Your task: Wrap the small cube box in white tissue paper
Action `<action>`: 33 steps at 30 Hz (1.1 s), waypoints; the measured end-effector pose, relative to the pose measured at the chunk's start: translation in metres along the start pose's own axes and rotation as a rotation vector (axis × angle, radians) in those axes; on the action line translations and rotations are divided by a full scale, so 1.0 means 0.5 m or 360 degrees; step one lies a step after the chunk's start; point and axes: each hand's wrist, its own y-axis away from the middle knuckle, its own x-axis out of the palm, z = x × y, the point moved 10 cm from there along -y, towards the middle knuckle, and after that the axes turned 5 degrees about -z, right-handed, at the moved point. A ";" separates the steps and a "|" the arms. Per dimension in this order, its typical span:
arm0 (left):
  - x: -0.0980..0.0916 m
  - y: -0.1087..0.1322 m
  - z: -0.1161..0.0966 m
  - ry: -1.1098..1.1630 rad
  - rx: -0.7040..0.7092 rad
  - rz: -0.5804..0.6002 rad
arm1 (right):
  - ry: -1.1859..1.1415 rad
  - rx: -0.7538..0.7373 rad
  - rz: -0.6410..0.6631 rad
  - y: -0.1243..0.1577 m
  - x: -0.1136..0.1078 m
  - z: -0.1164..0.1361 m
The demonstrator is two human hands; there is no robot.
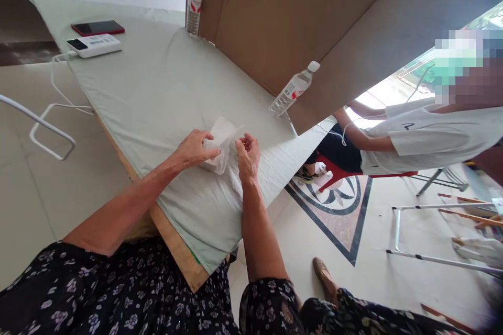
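Note:
A small white, thin plastic bag or wrapper (220, 138) lies on the pale green cloth (157, 89) that covers the table. My left hand (194, 149) rests on the wrapper's near left side, thumb and fingers pinching its edge. My right hand (247, 154) is at its right edge, fingers curled and pinching the thin film. What the wrapper contains is hidden.
Two clear water bottles stand on the cloth: one upright (194, 5) at the back, one (294, 89) leaning against the brown cardboard screen (298, 15). A red phone (98, 27) and a white power bank (94, 45) lie at far left. Another person in white (416, 136) sits beyond the screen.

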 end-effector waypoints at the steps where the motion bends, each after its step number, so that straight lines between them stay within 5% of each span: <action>1: 0.000 0.001 0.002 -0.0033 0.0004 -0.0018 | 0.0039 -0.0018 0.0004 0.009 -0.005 0.008; 8: -0.013 -0.026 0.009 -0.0275 -0.0045 -0.0070 | 0.0565 -0.0142 0.0153 0.048 0.025 0.055; 16: -0.107 -0.042 0.046 -0.0258 -0.0137 -0.0319 | 0.0608 -0.0179 0.0021 0.006 -0.012 0.053; 23: -0.101 -0.057 0.086 -0.0739 -0.0221 -0.0186 | 0.0776 -0.0074 -0.0083 -0.007 -0.040 0.024; 26: -0.125 -0.042 0.044 -0.0691 0.0023 -0.0378 | 0.0649 -0.0311 -0.0116 0.015 -0.055 0.087; 29: -0.126 -0.022 -0.037 -0.0527 0.0363 -0.0445 | 0.0480 -0.0434 0.0098 0.028 -0.027 0.146; 33: -0.023 -0.032 -0.107 -0.0333 0.0562 0.0167 | 0.0340 -0.0271 0.0528 0.007 0.060 0.140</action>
